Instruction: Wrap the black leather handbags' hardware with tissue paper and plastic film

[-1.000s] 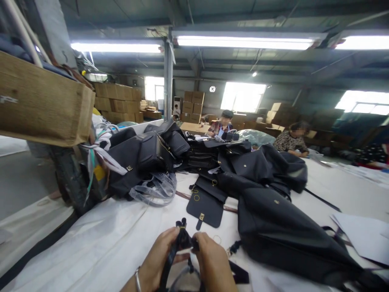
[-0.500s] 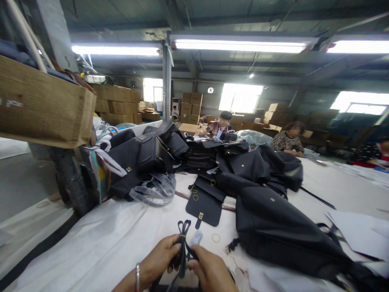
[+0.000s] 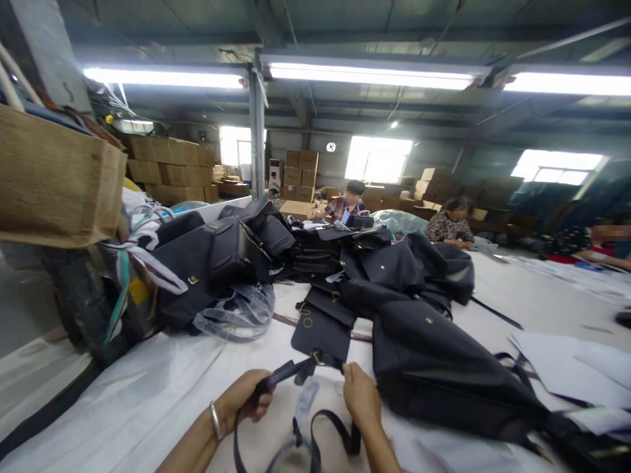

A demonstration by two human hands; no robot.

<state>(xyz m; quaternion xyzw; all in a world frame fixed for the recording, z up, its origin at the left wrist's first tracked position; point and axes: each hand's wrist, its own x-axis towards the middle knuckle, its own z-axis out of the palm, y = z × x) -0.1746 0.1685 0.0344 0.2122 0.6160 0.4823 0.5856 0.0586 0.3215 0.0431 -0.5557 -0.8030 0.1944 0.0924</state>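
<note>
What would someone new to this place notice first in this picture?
The heap of black bags sprawled across the white table would probably catch the eye first. Nearest, at bottom centre, the left hand, with a silver bracelet at its wrist, and the right hand hold a black strap between them. Bright strip lights glow along the top of the view.

Left hand [image 3: 254, 394], silver bangle [image 3: 215, 422] at its wrist, and right hand [image 3: 362, 397] grip a black strap [image 3: 283, 375] spanning the gap between them, right by a black flap [image 3: 320, 335] on the white table [image 3: 513, 276], black bags [image 3: 414, 269] heaped beyond, and a person in a checked shirt [image 3: 338, 207] sits behind the pile!
</note>
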